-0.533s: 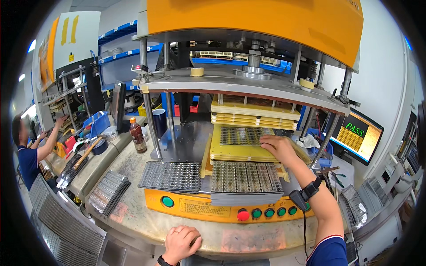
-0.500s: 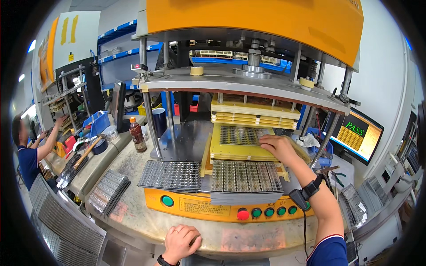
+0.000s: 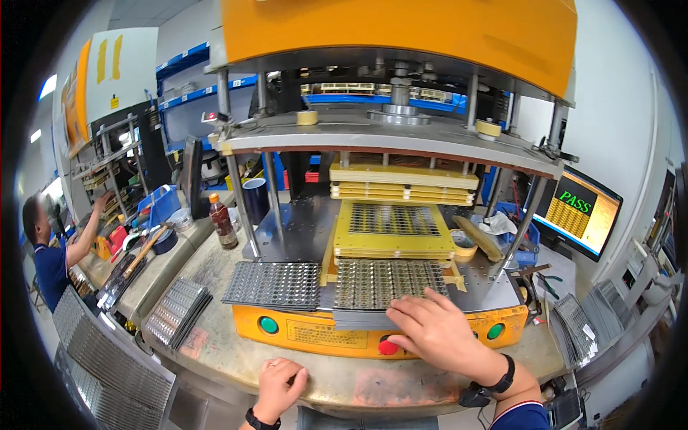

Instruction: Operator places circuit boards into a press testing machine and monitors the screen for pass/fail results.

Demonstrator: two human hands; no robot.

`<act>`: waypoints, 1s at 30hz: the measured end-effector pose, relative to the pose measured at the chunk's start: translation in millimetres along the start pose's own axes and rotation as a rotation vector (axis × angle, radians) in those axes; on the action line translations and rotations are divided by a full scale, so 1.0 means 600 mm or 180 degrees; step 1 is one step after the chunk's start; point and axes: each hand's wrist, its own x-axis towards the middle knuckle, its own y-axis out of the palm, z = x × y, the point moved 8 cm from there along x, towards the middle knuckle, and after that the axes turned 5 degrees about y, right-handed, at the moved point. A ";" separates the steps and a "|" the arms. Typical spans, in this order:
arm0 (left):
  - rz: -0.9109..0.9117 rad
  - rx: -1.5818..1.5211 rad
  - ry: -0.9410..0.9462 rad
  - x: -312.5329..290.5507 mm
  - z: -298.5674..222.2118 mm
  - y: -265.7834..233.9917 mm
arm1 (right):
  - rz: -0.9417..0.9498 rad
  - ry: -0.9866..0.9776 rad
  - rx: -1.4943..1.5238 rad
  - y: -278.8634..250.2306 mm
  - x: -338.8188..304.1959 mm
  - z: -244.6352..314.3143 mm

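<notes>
right hand [image 3: 438, 331] lies on the front tray [image 3: 383, 283]; another tray [image 3: 274, 284] sits left of it.

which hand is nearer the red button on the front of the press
Right. The right hand lies just above the red button, nearly touching it; the left hand rests on the bench edge, lower left of it.

Bright, even light, perhaps overhead, bent edges

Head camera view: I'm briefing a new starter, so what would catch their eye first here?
The big orange press machine fills the top and centre, with a yellow perforated fixture plate on its bed. In front, the right hand rests on a metal grid tray, while the left hand lies on the bench edge. At right, a monitor glows orange.
</notes>
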 end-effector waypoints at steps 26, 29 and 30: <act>-0.0455 0.1007 -0.0157 0.002 0.030 -0.018 | -0.0383 -0.0068 0.0192 0.030 -0.019 0.004; -0.0392 0.1072 -0.0123 0.006 0.029 -0.014 | -0.0453 -0.0059 0.0259 0.039 -0.022 -0.001; -0.0397 0.1138 -0.0116 0.005 0.027 -0.014 | -0.0453 -0.0039 0.0246 0.039 -0.022 -0.001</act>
